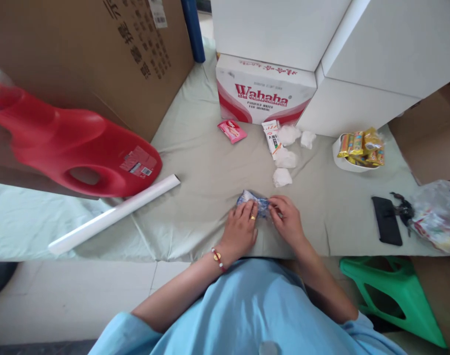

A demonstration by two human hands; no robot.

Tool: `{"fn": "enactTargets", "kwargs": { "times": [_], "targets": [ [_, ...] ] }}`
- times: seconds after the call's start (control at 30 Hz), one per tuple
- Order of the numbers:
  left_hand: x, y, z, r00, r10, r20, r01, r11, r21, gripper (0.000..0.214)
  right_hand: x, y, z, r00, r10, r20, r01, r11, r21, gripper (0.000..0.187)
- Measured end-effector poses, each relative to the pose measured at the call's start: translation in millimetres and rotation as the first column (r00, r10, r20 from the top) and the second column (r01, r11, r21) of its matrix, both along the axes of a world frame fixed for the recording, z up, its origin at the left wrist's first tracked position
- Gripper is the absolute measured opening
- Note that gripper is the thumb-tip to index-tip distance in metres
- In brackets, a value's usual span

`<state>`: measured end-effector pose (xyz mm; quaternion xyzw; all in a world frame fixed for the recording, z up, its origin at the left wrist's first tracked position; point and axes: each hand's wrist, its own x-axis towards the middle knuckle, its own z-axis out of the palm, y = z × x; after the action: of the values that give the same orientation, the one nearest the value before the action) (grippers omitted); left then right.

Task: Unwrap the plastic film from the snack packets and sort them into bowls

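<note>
A small crinkled blue-and-white plastic packet [261,206] lies on the cloth-covered table in front of me. The fingers of my left hand [241,227] press down on its left part and hold it against the cloth. My right hand [287,219] pinches the packet's right end between thumb and fingers. What is inside the packet is hidden. Just beyond it are several crumpled white tissue-like pieces [283,177], beside a white packet with printed characters [272,139]. A pink packet [232,131] rests farther back to the left.
At left, a big red jug [95,133] leans by a cardboard box [99,59], near a white tube [116,214]. Behind stands a Wahaha carton [265,93]. Rightward are a white tub of yellow snacks [354,167], a black phone [387,222], a plastic bag [439,214] and a green stool [409,301].
</note>
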<state>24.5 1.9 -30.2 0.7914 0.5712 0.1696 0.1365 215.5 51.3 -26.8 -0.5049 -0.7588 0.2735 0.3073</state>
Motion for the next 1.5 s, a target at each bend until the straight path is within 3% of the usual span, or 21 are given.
{"fn": "enactTargets", "kwargs": {
  "times": [0.07, 0.13, 0.27, 0.4, 0.5, 0.6, 0.77, 0.93, 1.0, 1.07, 1.2, 1.37, 1.5],
  "targets": [
    [1.4, -4.8, -4.9, 0.996, -0.016, -0.090, 0.017, 1.000, 0.005, 0.071, 6.2, -7.1, -5.6, 0.971, -0.192, 0.141, 0.183, 0.980, 0.077, 0.032],
    [3.1, -6.5, -6.8, 0.989, -0.016, -0.144, 0.018, 1.000, 0.012, 0.069, 11.2, -15.3, -9.7, 0.929, -0.255, 0.270, 0.227, 0.965, 0.128, 0.036],
    [5.2, -5.1, -6.9, 0.979, -0.016, -0.202, 0.021, 1.000, 0.022, 0.064, 21.4, -29.2, -7.0, 0.921, -0.196, 0.336, 0.177, 0.980, 0.086, 0.016],
    [4.0, -5.2, -7.1, 0.973, -0.024, -0.229, 0.032, 0.999, 0.029, 0.062, 24.1, -28.5, 14.3, 0.955, -0.177, 0.240, 0.205, 0.974, -0.096, 0.019],
    [3.8, -5.5, -9.8, 0.972, -0.021, -0.233, 0.032, 0.999, 0.044, 0.062, 8.3, -14.0, 30.9, 0.972, -0.173, 0.160, 0.197, 0.970, -0.145, 0.022],
    [5.2, -4.2, -15.6, 0.977, -0.032, -0.210, 0.051, 0.995, 0.085, 0.055, -24.3, 8.2, 35.3, 0.979, -0.119, 0.166, 0.138, 0.985, -0.105, 0.016],
    [-1.5, -0.2, -26.4, 0.998, -0.042, -0.054, 0.050, 0.987, 0.151, 0.046, -77.8, 35.6, 26.0, 0.946, -0.067, 0.318, 0.097, 0.992, -0.079, 0.012],
    [-31.4, -8.0, -29.1, 0.941, -0.175, 0.288, 0.136, 0.979, 0.149, 0.050, -88.2, 26.2, 22.6, 0.906, 0.007, 0.423, 0.011, 0.999, -0.041, 0.021],
    [-45.8, -13.2, -27.7, 0.895, -0.110, 0.432, 0.084, 0.993, 0.079, 0.041, -83.9, 14.2, 20.9, 0.897, 0.051, 0.439, -0.068, 0.997, 0.025, 0.025],
    [-58.0, -15.9, -24.8, 0.836, 0.030, 0.548, -0.025, 1.000, -0.017, 0.032, -77.5, 2.4, 18.6, 0.885, 0.072, 0.460, -0.123, 0.989, 0.081, 0.038],
    [-70.1, -10.8, -15.4, 0.719, 0.240, 0.653, -0.222, 0.969, -0.112, 0.024, -64.9, -5.5, 15.9, 0.848, 0.088, 0.523, -0.170, 0.979, 0.111, 0.060],
    [-64.9, -1.6, -4.6, 0.691, 0.265, 0.673, -0.246, 0.961, -0.127, 0.022, -68.4, 18.1, 16.1, 0.818, 0.118, 0.564, -0.213, 0.971, 0.106, 0.062],
    [-60.5, -3.0, -0.3, 0.679, 0.258, 0.688, -0.241, 0.963, -0.124, 0.021, -77.2, 33.2, 19.8, 0.836, 0.091, 0.541, -0.172, 0.980, 0.100, 0.043]
  ]
}}
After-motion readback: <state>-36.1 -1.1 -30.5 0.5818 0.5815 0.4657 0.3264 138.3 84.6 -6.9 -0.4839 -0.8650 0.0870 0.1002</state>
